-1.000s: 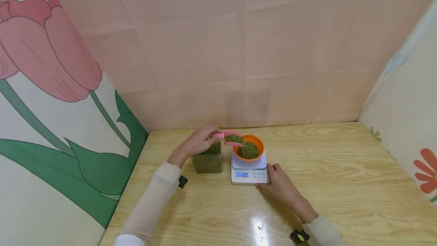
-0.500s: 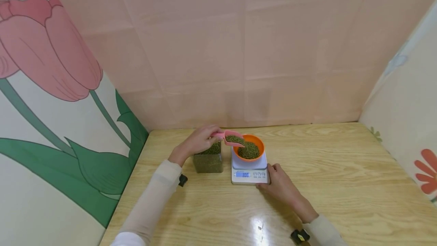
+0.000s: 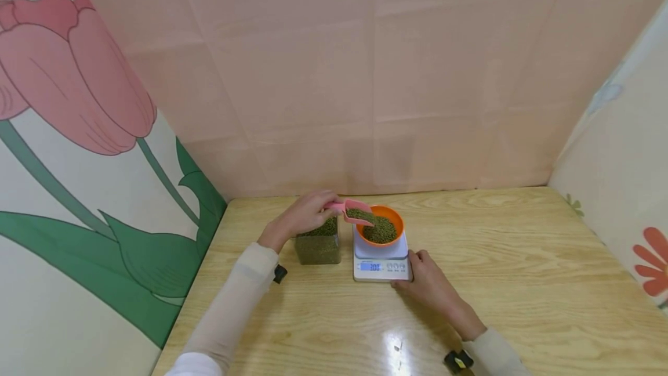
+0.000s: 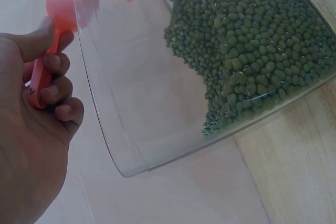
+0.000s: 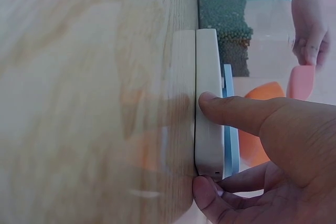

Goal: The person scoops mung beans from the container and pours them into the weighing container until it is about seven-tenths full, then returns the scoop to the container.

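My left hand (image 3: 308,212) grips the handle of a pink scoop (image 4: 65,3), with fingers curled round it. Green mung beans (image 3: 359,214) lie in the scoop, whose lip tilts down over the left rim of an orange bowl (image 3: 399,223). A heap of the same beans fills the bowl's bottom. Under the bowl is a white kitchen scale (image 3: 383,275), its lit display reading about 300. My right hand (image 3: 429,280) holds the scale's front right corner, thumb on the front edge and fingers along the right side. Below my left hand stands a clear container (image 4: 113,124) of mung beans.
The wooden table (image 3: 501,248) reaches back to a pink-covered wall (image 3: 417,74). A painted wall with a tulip (image 3: 78,74) borders it on the left, and another with a red flower (image 3: 652,266) on the right. Container and scale stand close side by side.
The scoop's lip has dipped slightly, and its beans have shifted toward the lip. Both hands keep their places, and the display still reads about 300.
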